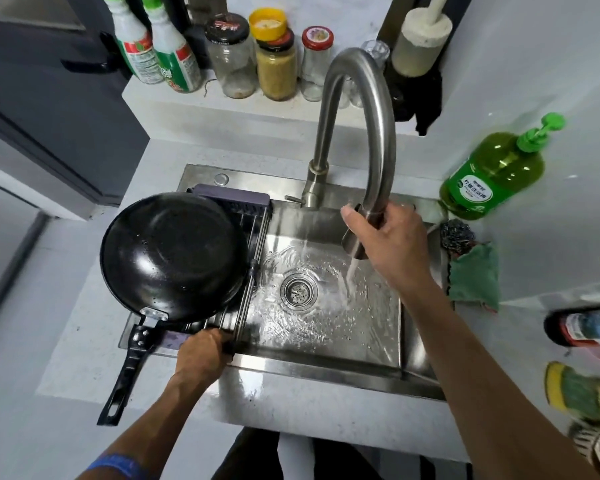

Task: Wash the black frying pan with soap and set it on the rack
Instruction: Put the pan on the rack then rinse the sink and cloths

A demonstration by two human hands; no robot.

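I see the black frying pan (174,258) lying upside down on the rack (253,237), which spans the left end of the sink (326,370). Its handle (127,367) sticks out over the front left corner of the sink and onto the counter (66,306). The left hand (201,353) grips the front edge of the rack, fingers curled around it, just beside the handle base. The right hand (387,244) is wrapped around the faucet (357,133) near its spout end, thumb on the left side. Water runs from the spout into the basin, close to the drain (298,289). At the back right corner of the sink stands a green soap bottle (492,171). A steel scourer (459,237) and a green cloth (475,275) lie on the right edge. Jars (274,60) stand on the ledge behind.
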